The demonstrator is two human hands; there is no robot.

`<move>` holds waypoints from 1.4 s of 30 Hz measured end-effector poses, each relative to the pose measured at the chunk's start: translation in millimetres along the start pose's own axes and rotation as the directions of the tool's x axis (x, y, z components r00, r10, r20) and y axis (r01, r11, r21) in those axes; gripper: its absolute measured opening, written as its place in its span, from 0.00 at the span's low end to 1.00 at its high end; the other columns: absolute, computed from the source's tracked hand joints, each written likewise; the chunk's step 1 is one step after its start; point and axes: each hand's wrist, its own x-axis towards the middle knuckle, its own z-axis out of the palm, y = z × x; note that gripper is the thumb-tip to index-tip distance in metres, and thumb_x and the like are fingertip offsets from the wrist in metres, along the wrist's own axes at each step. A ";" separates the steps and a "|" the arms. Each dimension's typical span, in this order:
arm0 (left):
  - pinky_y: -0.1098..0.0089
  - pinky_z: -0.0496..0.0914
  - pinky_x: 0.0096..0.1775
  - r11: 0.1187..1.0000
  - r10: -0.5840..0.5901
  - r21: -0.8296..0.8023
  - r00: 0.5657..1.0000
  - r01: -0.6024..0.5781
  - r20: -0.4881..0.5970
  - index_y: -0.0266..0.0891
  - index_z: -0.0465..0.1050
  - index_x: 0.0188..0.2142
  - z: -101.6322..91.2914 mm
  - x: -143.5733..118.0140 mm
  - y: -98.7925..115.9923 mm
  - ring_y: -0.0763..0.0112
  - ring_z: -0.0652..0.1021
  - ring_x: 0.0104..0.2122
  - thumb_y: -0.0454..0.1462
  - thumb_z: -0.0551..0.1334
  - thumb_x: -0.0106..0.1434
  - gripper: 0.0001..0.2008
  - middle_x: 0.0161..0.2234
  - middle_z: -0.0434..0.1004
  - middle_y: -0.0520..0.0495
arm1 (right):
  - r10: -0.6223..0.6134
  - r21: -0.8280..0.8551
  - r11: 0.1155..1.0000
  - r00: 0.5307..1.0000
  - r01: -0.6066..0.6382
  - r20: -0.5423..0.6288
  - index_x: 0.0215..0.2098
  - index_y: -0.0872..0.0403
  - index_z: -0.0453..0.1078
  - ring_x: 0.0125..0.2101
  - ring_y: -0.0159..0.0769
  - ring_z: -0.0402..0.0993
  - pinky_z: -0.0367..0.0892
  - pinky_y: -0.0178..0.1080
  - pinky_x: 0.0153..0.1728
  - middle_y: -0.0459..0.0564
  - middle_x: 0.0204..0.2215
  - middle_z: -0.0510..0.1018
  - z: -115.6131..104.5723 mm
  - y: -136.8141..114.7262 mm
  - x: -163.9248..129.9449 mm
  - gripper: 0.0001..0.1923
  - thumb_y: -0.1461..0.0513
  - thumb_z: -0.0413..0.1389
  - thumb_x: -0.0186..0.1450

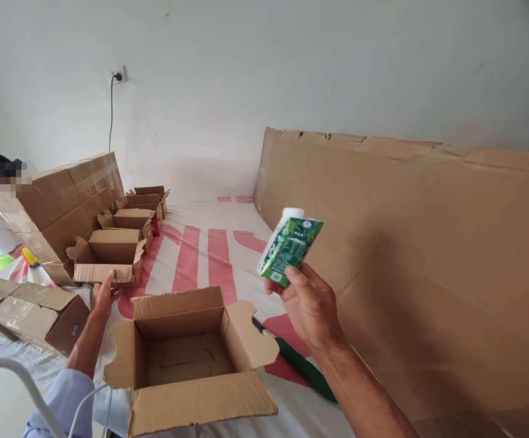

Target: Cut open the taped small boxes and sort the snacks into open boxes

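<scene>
glossy green carton (289, 250) pinched in right hand (311, 306), left hand (102, 297) flat against corrugated cardboard box (106, 255)

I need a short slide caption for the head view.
Right hand holds a green carton above an open cardboard box.

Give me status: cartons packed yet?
Done: several cartons stand opened along the left. In hand: right hand holds a green drink pack up; left hand touches a far carton. Left: the near open carton is empty.
</scene>
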 end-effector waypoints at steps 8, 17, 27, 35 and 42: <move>0.68 0.79 0.32 1.000 0.014 -0.007 1.000 -0.014 0.023 0.43 0.66 0.42 50.7 48.8 -0.5 0.67 0.84 0.29 0.42 0.72 0.68 0.15 0.36 0.80 0.49 | 0.099 -0.075 0.992 0.991 -0.105 -0.090 0.37 0.52 0.76 0.27 0.33 0.71 0.73 0.38 0.30 0.46 0.31 0.78 -45.8 61.1 9.6 0.23 0.43 0.71 0.58; 0.63 0.81 0.39 1.000 0.008 0.022 0.994 -0.011 0.109 0.42 0.70 0.48 102.1 112.7 1.1 0.61 0.86 0.36 0.46 0.74 0.66 0.20 0.41 0.83 0.42 | 0.186 -0.319 0.925 0.979 -0.204 -0.087 0.36 0.52 0.76 0.25 0.37 0.72 0.72 0.40 0.29 0.48 0.27 0.79 -56.2 84.2 14.5 0.27 0.38 0.66 0.59; 0.57 0.80 0.43 0.997 0.002 0.081 0.985 -0.017 0.175 0.37 0.73 0.46 141.0 155.7 10.3 0.57 0.85 0.37 0.49 0.76 0.62 0.22 0.34 0.81 0.42 | 0.236 -0.424 0.876 0.971 -0.231 -0.043 0.34 0.50 0.76 0.23 0.37 0.69 0.71 0.40 0.25 0.46 0.23 0.76 -49.5 86.4 12.4 0.27 0.37 0.65 0.58; 0.59 0.79 0.39 0.983 -0.027 0.185 0.968 -0.020 0.249 0.35 0.76 0.44 151.0 154.9 27.2 0.55 0.83 0.38 0.49 0.72 0.66 0.19 0.34 0.81 0.38 | 0.282 -0.427 0.862 0.958 -0.273 -0.042 0.38 0.50 0.78 0.22 0.37 0.68 0.65 0.39 0.21 0.45 0.22 0.75 -50.8 95.2 15.3 0.28 0.37 0.67 0.56; 0.65 0.77 0.35 0.952 -0.019 0.298 0.957 -0.071 0.290 0.37 0.78 0.44 124.7 117.2 34.5 0.53 0.83 0.41 0.48 0.78 0.58 0.22 0.41 0.82 0.37 | 0.334 -0.418 0.854 0.943 -0.309 -0.015 0.38 0.52 0.78 0.21 0.35 0.68 0.67 0.39 0.24 0.45 0.25 0.77 -45.2 92.0 16.1 0.28 0.40 0.69 0.53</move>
